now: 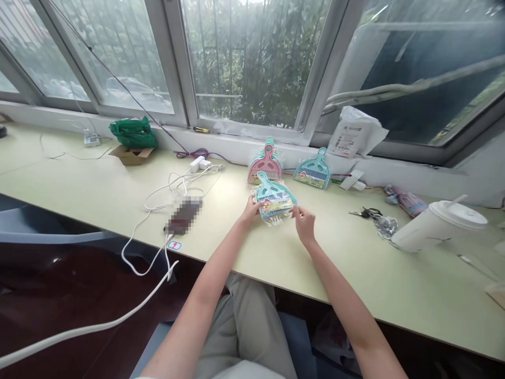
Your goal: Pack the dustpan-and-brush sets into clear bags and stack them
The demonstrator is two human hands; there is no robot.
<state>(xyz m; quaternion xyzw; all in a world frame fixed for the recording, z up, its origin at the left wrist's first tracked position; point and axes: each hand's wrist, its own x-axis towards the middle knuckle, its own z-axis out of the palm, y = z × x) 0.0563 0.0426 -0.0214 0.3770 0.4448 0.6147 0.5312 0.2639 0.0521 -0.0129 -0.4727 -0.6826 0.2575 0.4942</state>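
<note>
A small turquoise dustpan-and-brush set point(274, 197) in a clear wrapper is held above the table, its handle pointing away from me. My left hand point(251, 207) grips its left edge, thumb on the front. On the other side my right hand point(304, 220) has its fingers pinched at the lower right edge of the wrapper. Just behind stands a stack of dustpan sets with a pink one point(266, 162) in front and turquoise ones at its back. Another turquoise dustpan set point(314, 169) leans against the wall below the window, to the right.
On the left lie a phone-like device point(184, 216), white cables point(148, 202) and a cardboard box point(132, 155) under a green bag point(133, 131). To the right are keys point(369, 212), a white lidded cup point(437, 225) and a plastic-wrapped package point(355, 132). The table's front edge point(292, 289) runs near my lap.
</note>
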